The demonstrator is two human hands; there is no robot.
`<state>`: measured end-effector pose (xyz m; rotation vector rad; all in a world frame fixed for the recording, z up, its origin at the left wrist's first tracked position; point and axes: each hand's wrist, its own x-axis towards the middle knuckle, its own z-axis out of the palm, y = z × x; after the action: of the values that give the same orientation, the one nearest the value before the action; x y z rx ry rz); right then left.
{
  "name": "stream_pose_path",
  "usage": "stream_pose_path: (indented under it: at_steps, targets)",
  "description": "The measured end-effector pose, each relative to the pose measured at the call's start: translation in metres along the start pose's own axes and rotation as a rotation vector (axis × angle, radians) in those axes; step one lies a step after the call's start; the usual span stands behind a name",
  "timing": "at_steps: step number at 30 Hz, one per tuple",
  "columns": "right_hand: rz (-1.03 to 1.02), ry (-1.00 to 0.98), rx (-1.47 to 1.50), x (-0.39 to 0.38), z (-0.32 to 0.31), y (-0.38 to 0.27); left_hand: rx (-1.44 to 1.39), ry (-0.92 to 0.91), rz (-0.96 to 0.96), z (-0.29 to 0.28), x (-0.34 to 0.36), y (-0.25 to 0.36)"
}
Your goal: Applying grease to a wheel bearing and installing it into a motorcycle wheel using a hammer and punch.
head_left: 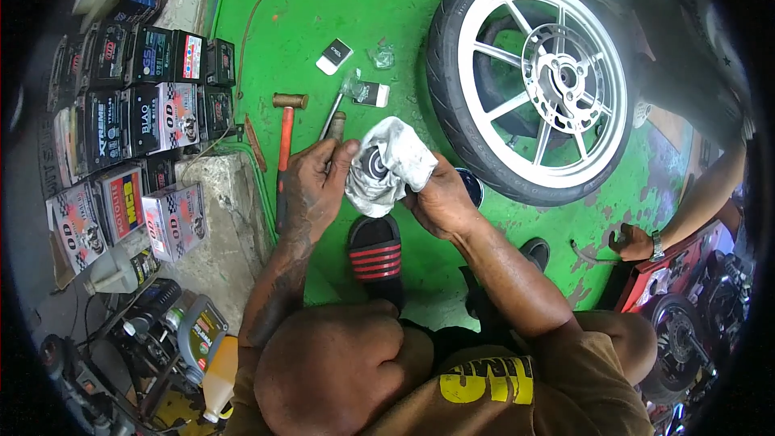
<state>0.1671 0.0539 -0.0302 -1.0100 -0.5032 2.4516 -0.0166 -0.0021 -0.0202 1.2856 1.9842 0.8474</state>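
My left hand [319, 182] is closed at the left edge of a crumpled white rag [404, 145]; whether it also grips the metal cylinder behind it I cannot tell. My right hand [440, 198] grips the rag's right side. Nested in the cloth is a round dark ring-shaped part [373, 165], like a bearing. Just left of my hands lies a hammer [287, 137] with a red handle and brass head. A thin metal rod [333, 113] and a small dark-and-white box [370, 94] lie beyond them.
A white spoked wheel with tyre [525, 81] lies upper right. Stacked battery boxes [129, 125] and bottles [202, 331] line the left. Another person's hand [634, 238] is at right, by a red object [658, 270]. A slide sandal [374, 258] sits below my hands.
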Motion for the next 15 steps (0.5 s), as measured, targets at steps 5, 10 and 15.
stream_pose_path:
  at_steps: [5,10,15]
  targets:
    - [-0.023,-0.069,0.126,0.000,0.003,-0.004,-0.153,-0.146,-0.044,-0.006,-0.006,-0.017]
    - [-0.040,0.052,0.113,0.003,-0.003,0.008,-0.318,-0.187,0.038,-0.003,-0.016,-0.011]
    - [-0.033,0.066,0.070,0.003,0.001,0.018,-0.606,0.109,0.045,0.006,-0.017,0.009]
